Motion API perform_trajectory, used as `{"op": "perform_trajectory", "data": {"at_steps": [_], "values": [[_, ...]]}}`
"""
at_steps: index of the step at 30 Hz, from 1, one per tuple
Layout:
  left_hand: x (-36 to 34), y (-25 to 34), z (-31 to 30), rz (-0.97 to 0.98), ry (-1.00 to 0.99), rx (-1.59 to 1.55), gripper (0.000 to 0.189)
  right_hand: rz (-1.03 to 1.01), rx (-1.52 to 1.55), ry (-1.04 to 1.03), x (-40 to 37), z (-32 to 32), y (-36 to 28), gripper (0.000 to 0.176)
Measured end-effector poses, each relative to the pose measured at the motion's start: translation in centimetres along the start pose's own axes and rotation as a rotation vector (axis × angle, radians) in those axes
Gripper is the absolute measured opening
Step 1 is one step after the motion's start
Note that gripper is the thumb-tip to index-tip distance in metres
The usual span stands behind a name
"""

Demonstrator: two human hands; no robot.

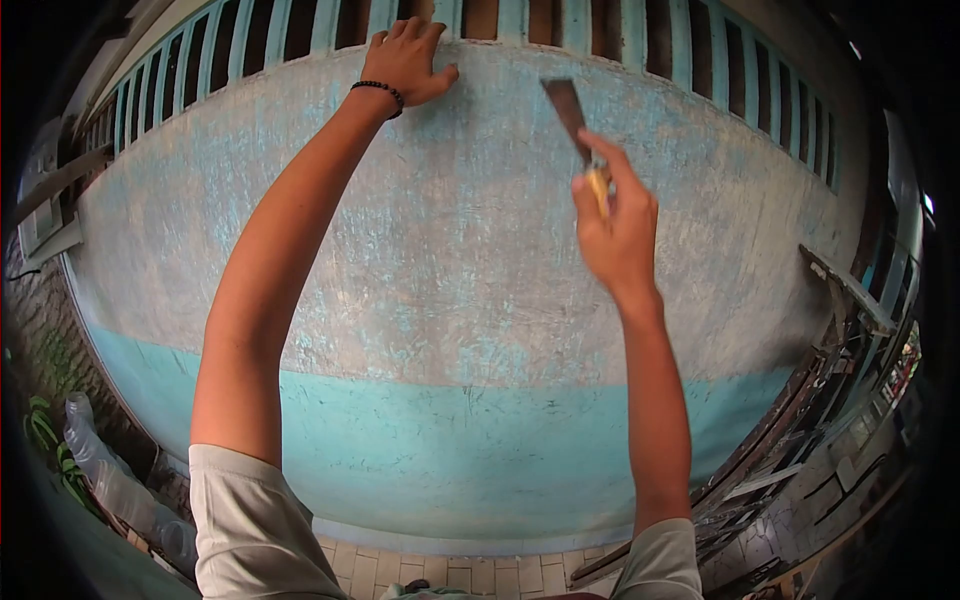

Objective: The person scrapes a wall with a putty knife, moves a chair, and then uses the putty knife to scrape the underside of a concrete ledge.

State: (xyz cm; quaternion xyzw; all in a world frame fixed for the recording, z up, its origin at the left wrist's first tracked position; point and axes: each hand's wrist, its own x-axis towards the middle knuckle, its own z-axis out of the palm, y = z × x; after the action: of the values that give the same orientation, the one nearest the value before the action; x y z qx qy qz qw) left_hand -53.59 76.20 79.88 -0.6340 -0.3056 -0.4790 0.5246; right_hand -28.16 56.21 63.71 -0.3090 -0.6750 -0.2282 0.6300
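Observation:
My right hand (622, 225) is closed around the yellow handle of a paint scraper (567, 105), its dark flat blade pointing up and left in front of the wall. The index finger lies along the base of the blade. My left hand (408, 62), with a black beaded bracelet (383, 92) at the wrist, is spread at the wall's top edge just under the slatted openings. Between and below both hands is the wall (450, 230), its upper part patchy grey with flecks of turquoise paint, its lower band solid turquoise.
Turquoise slats (660, 45) with dark gaps run along the top. At the right side lean wooden boards and frames (790, 440). Clear plastic bottles (105, 470) and green leaves (68, 465) are at the lower left. Pale floor tiles (480, 575) show at the wall's foot.

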Motion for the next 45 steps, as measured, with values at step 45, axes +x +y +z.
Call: {"op": "perform_trajectory", "data": {"at_steps": [45], "values": [[3.1,-5.4,3.4,0.362,0.067,-0.401,0.066,-0.161,-0.495,0.066,16.5,6.0,-0.8,0.04]]}}
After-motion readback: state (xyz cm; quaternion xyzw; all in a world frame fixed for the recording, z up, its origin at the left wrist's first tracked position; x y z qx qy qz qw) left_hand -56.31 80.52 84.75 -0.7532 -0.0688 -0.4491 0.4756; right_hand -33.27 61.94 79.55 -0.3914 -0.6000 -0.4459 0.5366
